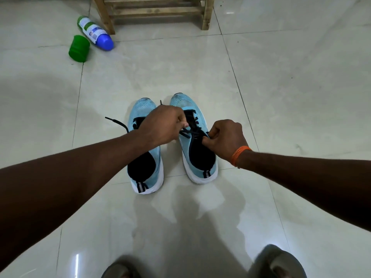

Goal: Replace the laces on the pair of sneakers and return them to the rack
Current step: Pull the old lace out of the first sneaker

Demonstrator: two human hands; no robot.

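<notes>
Two light blue sneakers with black collars and white soles stand side by side on the tiled floor, toes pointing away from me. Over the right sneaker, my left hand pinches one end of its black lace, and my right hand pinches the other end. The lace is stretched between the two hands above the eyelets. The left sneaker lies partly under my left forearm, and a loose black lace trails out from it to the left.
A wooden rack stands at the far top centre. Left of it lie a bottle with a blue cap and a green cup on their sides. My feet in grey slippers show at the bottom edge.
</notes>
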